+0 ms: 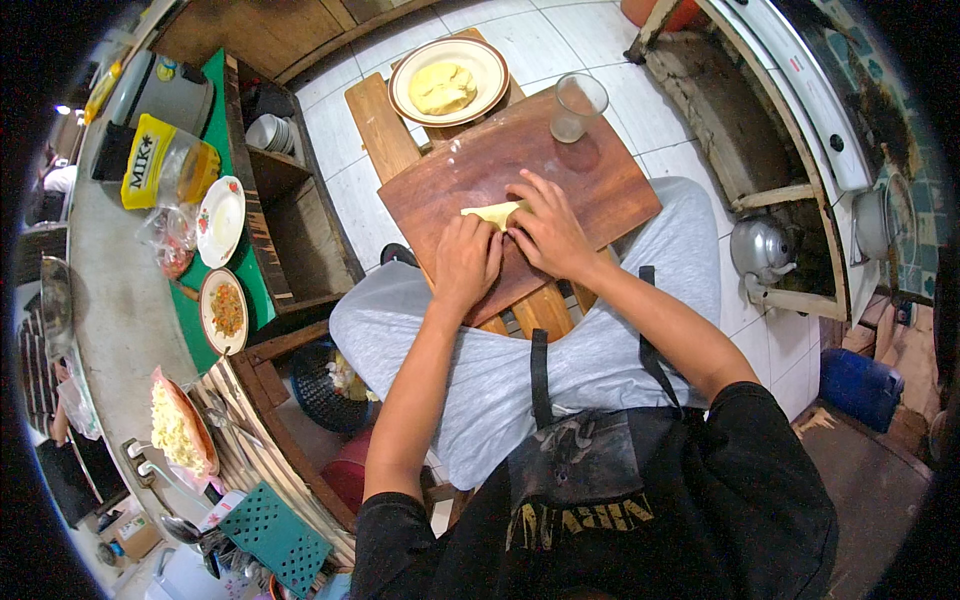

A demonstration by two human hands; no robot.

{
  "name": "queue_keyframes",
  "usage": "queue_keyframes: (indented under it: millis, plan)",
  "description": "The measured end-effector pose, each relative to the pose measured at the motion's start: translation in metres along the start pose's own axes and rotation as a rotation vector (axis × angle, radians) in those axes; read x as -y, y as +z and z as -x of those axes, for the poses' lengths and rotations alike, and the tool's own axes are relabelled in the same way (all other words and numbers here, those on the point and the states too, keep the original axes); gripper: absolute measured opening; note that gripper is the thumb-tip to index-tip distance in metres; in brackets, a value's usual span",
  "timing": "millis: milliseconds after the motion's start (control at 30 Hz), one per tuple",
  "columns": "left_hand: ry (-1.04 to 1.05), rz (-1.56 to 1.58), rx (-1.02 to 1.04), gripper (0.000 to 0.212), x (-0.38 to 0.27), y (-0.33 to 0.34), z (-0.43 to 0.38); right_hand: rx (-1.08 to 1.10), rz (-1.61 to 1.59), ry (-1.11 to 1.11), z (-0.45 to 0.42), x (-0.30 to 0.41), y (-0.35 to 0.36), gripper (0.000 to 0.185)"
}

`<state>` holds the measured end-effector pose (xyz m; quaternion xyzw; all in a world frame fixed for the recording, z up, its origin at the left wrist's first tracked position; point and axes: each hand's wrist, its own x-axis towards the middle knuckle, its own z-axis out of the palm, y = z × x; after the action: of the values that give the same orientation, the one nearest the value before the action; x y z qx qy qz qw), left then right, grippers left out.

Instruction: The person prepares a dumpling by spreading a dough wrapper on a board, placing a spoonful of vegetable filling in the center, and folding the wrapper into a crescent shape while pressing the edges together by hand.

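A small flat piece of yellow dough (491, 213) lies on the wooden board (420, 191) before me. My left hand (466, 255) has its fingertips on the near left edge of the dough. From the right, my right hand (551, 225) pinches the dough's other end between thumb and fingers. Part of the dough is hidden under my fingers. Beyond the board, a brown-rimmed plate (397, 94) holds a larger lump of yellow dough (442, 88). At the board's far right corner a clear drinking glass (579, 109) stands upright.
The board rests on a wooden stool (379, 124) between my knees. On the left counter are a plate of chopped vegetable filling (226, 309), a floral plate (220, 221), a yellow plastic pack (161, 165) and a bowl of pale shredded food (176, 431). A metal kettle (761, 247) sits right.
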<state>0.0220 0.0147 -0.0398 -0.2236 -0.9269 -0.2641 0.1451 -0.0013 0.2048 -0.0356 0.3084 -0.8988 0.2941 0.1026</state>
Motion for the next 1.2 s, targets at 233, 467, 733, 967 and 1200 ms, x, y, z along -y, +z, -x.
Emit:
queue_keyframes:
  millis: [233,467,733,967,1200]
  plan:
    - [-0.054,0.035,-0.041,0.013,-0.003,0.004,-0.004,0.007,-0.017,0.036,0.0,-0.004,0.004,0.014]
    - [0.037,0.016,-0.008,0.015,0.0,0.001,-0.001,0.034,0.089,-0.108,0.0,-0.008,0.0,0.014]
    - [-0.026,0.039,-0.114,0.015,0.005,0.002,0.001,0.027,0.126,-0.066,-0.003,-0.003,0.002,0.016]
    - [-0.111,0.073,-0.047,0.015,0.017,-0.02,0.004,0.046,0.065,-0.095,-0.005,0.0,0.001,0.013]
    - [-0.088,0.121,-0.061,0.016,0.018,-0.015,0.003,0.05,0.173,-0.192,-0.011,-0.001,0.01,0.016]
